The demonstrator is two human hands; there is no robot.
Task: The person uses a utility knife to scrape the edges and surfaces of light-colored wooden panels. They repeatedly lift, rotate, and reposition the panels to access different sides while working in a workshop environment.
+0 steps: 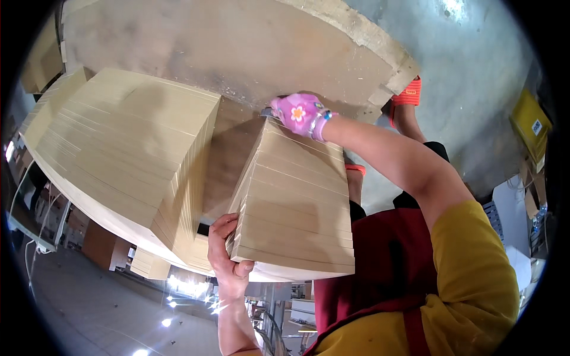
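Observation:
A tall stack of pale tan boards [297,196], with thin seams between its layers, stands in front of me. My left hand [228,252] is bare and grips the stack's near left corner, fingers wrapped over its side and thumb on the edge. At the far left corner is my right hand [301,115], in a pink glove with a flower on the back. Its fingers are closed around a small flat grey piece [267,111] that touches or nearly touches the stack's corner; its kind is mostly hidden by the glove.
A larger stack of similar boards [124,136] stands to the left, across a narrow gap. Beyond lies a big brown sheet [237,47] with a ragged edge [392,53] on the grey floor [463,77]. Orange slippers [408,92] and a yellow package [528,127] are at the right.

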